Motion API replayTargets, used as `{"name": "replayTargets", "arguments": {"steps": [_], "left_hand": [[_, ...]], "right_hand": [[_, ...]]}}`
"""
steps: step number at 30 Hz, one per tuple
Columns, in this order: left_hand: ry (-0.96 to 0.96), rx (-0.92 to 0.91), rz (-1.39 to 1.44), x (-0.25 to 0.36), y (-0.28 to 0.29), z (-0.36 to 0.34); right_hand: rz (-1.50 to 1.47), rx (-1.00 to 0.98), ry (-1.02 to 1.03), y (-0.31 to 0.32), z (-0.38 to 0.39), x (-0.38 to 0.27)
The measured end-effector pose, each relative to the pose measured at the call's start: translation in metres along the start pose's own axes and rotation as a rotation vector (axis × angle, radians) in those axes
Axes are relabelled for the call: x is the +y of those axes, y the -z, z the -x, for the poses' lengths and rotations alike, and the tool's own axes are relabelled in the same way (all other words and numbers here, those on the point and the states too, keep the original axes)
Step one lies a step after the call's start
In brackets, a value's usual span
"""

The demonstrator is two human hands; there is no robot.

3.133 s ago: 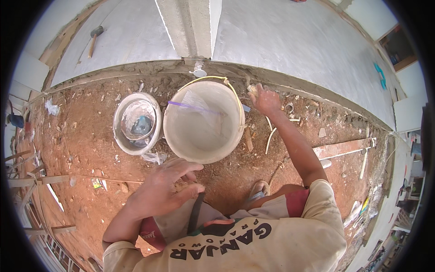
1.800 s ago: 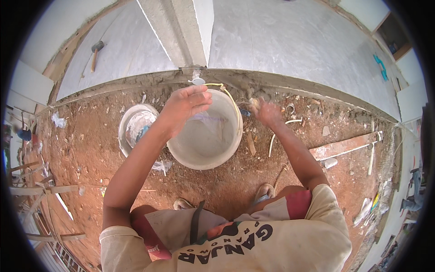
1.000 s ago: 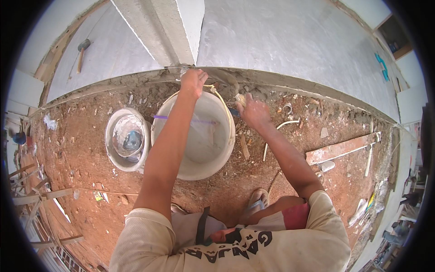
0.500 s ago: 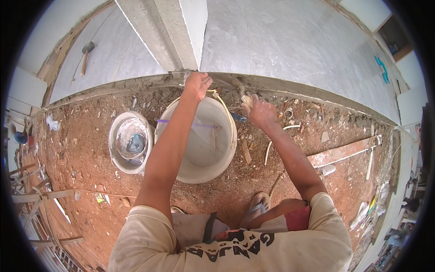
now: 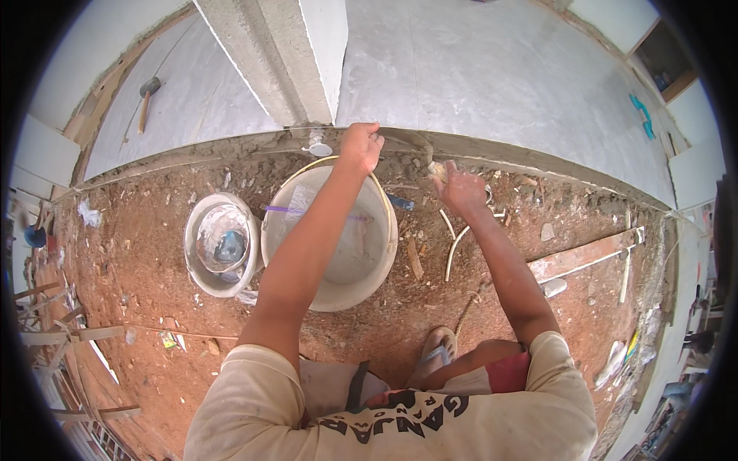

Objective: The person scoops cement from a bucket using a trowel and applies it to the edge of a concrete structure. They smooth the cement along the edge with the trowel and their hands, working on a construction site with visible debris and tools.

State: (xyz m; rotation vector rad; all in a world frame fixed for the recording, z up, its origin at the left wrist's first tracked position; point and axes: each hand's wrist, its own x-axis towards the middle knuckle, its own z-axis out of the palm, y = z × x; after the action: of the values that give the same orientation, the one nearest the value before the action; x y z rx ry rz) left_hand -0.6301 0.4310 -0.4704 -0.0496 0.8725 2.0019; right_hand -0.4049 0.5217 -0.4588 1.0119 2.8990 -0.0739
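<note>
The near edge of the wide, flat, gray tiled floor [image 5: 492,84] is lined by a rough strip of gray mortar [image 5: 530,170], and red-brown dirt ground [image 5: 369,326] is spread below it. Room is left on the dirt between the big bucket and a long, flat, reddish board [image 5: 580,257], though thin, bent white tubes [image 5: 453,250] are found there. A trowel with a short, pale handle and a thin gray neck [image 5: 436,170] is gripped by the closed fingers of the right hand [image 5: 463,192]; it is held at the mortar by the floor's near edge, and its blade is hard to see against the gray. The left hand [image 5: 361,147] is held at the same edge, with its fingers bent; whether anything is pinched cannot be seen. Under the left forearm, a purple stick [image 5: 280,209] and a clear plastic sheet [image 5: 302,198] are held in a big, round, pale bucket [image 5: 350,296]. Beside it, a whitish round bowl [image 5: 209,229] with something blue inside is held in a smaller, round, pale bucket [image 5: 196,265].
</note>
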Motion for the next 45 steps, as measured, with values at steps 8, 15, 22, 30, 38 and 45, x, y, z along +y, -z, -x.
{"name": "replayTargets", "arguments": {"steps": [8, 15, 22, 30, 38, 45], "left_hand": [[-0.024, -0.014, -0.011, -0.011, -0.014, 0.007], [0.076, 0.124, -0.151, 0.032, 0.008, 0.015], [-0.019, 0.068, -0.267, 0.088, 0.031, 0.038], [-0.056, 0.050, -0.344, 0.107, 0.043, 0.055], [-0.039, 0.044, -0.338, 0.097, 0.040, 0.052], [-0.006, 0.065, -0.390, 0.087, 0.031, 0.050]], "right_hand": [[0.014, 0.011, -0.037, 0.004, 0.007, 0.037], [-0.067, 0.037, -0.136, -0.012, 0.034, 0.058], [-0.091, -0.111, -0.031, -0.025, 0.025, 0.008], [-0.005, -0.051, 0.032, -0.049, 0.002, -0.011], [0.029, 0.004, -0.041, -0.023, -0.002, 0.031], [0.041, 0.055, -0.075, -0.020, 0.010, 0.055]]}}
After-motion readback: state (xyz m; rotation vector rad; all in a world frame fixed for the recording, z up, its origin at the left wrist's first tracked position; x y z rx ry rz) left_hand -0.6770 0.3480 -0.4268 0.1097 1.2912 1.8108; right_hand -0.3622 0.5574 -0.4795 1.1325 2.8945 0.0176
